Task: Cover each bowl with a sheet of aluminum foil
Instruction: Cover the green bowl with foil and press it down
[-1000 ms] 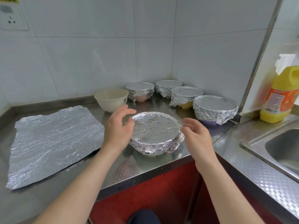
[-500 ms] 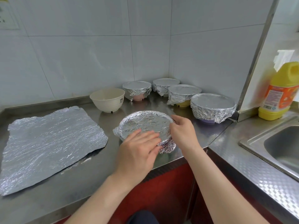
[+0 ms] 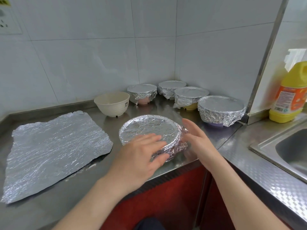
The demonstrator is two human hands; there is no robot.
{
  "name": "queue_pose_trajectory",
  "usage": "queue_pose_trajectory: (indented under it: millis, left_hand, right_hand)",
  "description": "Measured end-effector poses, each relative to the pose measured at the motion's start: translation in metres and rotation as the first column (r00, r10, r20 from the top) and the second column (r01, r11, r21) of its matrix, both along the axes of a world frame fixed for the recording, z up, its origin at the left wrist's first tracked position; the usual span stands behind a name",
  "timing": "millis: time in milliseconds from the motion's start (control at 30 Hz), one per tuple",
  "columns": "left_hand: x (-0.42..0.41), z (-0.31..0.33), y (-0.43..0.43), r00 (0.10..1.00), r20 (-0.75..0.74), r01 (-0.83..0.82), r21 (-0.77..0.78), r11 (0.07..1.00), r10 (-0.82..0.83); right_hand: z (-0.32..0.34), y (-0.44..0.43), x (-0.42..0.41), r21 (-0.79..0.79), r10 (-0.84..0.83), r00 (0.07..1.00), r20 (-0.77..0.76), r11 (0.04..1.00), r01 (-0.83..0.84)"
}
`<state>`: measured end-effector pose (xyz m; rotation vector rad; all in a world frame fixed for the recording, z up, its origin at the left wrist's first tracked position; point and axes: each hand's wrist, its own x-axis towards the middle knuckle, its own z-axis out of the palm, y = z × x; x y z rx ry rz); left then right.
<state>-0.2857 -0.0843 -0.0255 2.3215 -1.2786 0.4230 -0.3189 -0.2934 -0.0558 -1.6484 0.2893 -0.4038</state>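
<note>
A foil-wrapped bowl (image 3: 150,128) stands on the steel counter (image 3: 69,188) near its front edge. My left hand (image 3: 141,158) lies over the bowl's near rim, fingers on the foil top and thumb against the crumpled side. Beside the bowl's right side is my right hand (image 3: 197,140), its fingers straight and close to the foil. A loose flat foil sheet (image 3: 53,150) lies to the left. An uncovered cream bowl (image 3: 111,103) sits behind. Several more foil-covered bowls (image 3: 221,110) stand in the back corner.
A yellow detergent bottle (image 3: 289,95) stands at the right beside a steel sink (image 3: 292,146). Tiled walls close off the back and the right of the corner. A wall socket (image 3: 8,22) is at the upper left.
The covered bowl has shifted slightly left on the counter. My left hand came from its left side to its near rim. My right hand let go of the far-right rim and drew back with straight fingers.
</note>
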Motion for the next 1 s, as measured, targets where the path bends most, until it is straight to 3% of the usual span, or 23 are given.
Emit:
queue_pose_trajectory:
  millis: [133, 400, 533, 667, 767, 833, 933, 1000]
  left_hand:
    - [0.002, -0.003, -0.021, 0.994, 0.101, -0.043, 0.018, 0.999, 0.041]
    - [0.003, -0.003, -0.019, 1.000, 0.024, 0.007, -0.083, 0.997, -0.005]
    - [0.011, -0.001, -0.010, 0.998, -0.046, 0.027, -0.111, 0.993, -0.033]
    - [0.024, 0.004, 0.010, 0.987, -0.158, 0.025, -0.099, 0.995, -0.040]
    - [0.025, 0.009, 0.018, 0.981, -0.194, 0.002, -0.036, 0.999, -0.009]
    - [0.016, 0.014, 0.011, 0.988, -0.154, 0.008, 0.064, 0.998, 0.002]
    - [0.004, 0.019, -0.015, 0.996, -0.023, -0.081, 0.266, 0.961, 0.090]
    - [0.002, 0.019, -0.033, 0.988, 0.054, -0.152, 0.286, 0.946, 0.143]
  right_hand:
    - [0.012, -0.011, 0.019, -0.066, 0.114, 0.991, -0.074, 0.991, -0.118]
    - [0.028, -0.032, 0.036, -0.107, 0.315, 0.931, -0.181, 0.935, -0.338]
    - [0.024, -0.029, 0.038, -0.139, 0.272, 0.948, -0.166, 0.945, -0.295]
    - [0.006, -0.017, 0.030, -0.197, 0.075, 0.994, -0.084, 0.976, -0.091]
    - [-0.005, -0.007, 0.024, -0.308, -0.027, 1.000, -0.014, 0.951, 0.022]
    - [-0.006, -0.002, 0.021, -0.289, -0.025, 1.000, 0.011, 0.957, 0.028]
    - [0.002, 0.002, 0.024, -0.207, 0.102, 0.995, 0.011, 0.973, -0.098]
    - [0.007, 0.005, 0.025, -0.167, 0.166, 0.986, 0.009, 0.972, -0.163]
